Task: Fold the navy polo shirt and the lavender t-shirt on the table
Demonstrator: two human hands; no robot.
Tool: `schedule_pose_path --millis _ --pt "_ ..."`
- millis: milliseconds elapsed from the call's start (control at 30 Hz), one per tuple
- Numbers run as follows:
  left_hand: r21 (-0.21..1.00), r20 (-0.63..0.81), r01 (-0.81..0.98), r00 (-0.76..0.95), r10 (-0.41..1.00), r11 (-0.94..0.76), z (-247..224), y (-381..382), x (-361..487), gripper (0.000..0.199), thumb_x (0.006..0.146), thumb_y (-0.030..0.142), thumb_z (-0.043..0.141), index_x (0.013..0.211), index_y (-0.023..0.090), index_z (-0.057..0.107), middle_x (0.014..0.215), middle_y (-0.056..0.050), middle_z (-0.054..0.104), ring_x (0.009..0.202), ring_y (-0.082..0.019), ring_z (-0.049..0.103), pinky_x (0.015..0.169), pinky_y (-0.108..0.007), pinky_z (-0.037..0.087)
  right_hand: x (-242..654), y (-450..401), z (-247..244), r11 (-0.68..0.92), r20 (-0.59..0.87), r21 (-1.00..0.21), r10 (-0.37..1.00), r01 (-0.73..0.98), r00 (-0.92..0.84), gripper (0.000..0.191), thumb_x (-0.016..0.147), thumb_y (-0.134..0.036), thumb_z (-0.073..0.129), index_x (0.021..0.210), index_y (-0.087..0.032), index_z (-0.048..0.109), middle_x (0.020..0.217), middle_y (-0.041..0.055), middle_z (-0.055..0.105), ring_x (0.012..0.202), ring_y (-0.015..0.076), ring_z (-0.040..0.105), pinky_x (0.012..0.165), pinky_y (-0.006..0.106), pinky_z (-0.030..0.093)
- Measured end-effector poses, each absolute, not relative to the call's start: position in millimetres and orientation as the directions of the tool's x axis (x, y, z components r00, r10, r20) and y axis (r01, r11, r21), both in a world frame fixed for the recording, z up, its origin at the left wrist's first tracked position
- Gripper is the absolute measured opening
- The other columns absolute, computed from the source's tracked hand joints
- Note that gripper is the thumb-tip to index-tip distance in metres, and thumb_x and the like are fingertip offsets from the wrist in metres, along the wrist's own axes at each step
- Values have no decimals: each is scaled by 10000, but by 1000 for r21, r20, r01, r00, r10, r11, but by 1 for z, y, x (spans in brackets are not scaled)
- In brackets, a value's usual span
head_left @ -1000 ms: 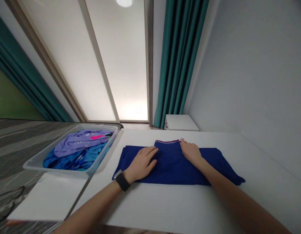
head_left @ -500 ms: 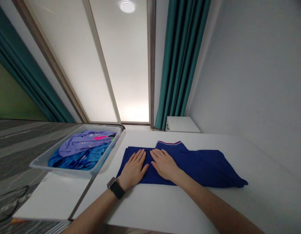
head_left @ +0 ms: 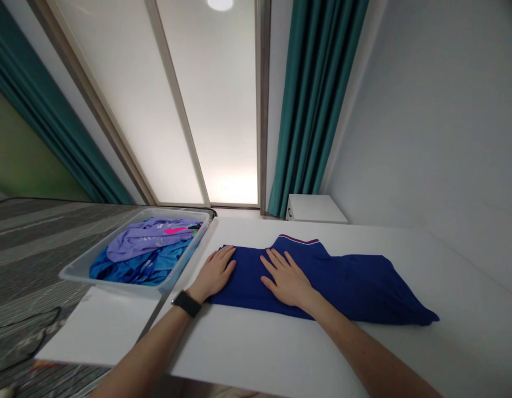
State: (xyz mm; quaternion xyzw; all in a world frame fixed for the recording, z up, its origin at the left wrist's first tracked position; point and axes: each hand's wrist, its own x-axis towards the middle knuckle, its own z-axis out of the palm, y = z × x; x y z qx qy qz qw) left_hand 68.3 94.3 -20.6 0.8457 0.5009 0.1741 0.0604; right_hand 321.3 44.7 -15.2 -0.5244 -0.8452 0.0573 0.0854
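A dark blue garment [head_left: 355, 282] lies folded lengthwise on the white table [head_left: 239, 342], its collar with a red and white edge pointing away from me. My left hand [head_left: 214, 273] rests flat over the garment's left end, covering part of that edge, with a black watch on the wrist. Flat on the cloth just below and left of the collar is my right hand [head_left: 287, 279], its fingers spread. Neither hand grips the fabric.
Left of the table, a translucent bin [head_left: 69, 272] holds purple and blue clothes [head_left: 148, 249]. A white cabinet [head_left: 316, 209] stands behind the table, by a teal curtain [head_left: 318, 110]. A grey wall [head_left: 438, 121] is at the right.
My left hand has slid left to the garment's end, away from my right hand. The fingers of my right hand are spread wider. The view has shifted slightly.
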Motion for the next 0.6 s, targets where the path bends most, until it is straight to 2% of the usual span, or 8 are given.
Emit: schedule_pose_path --millis 167,300,467,600 --pt "582 250 664 402 881 -469 -15 110 52 463 971 413 334 1247 177 620 1323 -81 625 1249 -228 554 1123 -425 383 324 44 -16 460 102 -177 888 870 -449 605 1006 -498 232 1517 -184 317 1593 107 243 1479 236 162 1197 487 104" --pt "744 224 562 298 928 -361 -7 105 53 497 970 404 338 1378 166 491 1301 -73 642 1241 -217 562 1127 -421 370 320 40 -10 465 134 -162 884 870 -448 540 1002 -418 334 1474 -162 397 1562 145 316 1452 269 238 1182 481 169" --pt "770 215 544 272 938 -334 -6 103 55 482 960 376 357 1379 165 469 1271 -79 659 1245 -221 556 1130 -422 352 295 54 14 563 263 -103 810 820 -524 396 965 -231 434 1349 -183 517 1420 137 484 1310 264 410 1086 427 317" --pt "758 225 543 303 926 -362 -10 105 55 470 952 358 360 1369 168 468 1245 -87 670 1203 -223 587 1104 -416 384 275 87 24 526 270 -22 822 850 -502 265 973 -252 450 1175 -170 602 1160 134 625 1116 260 519 936 398 389"
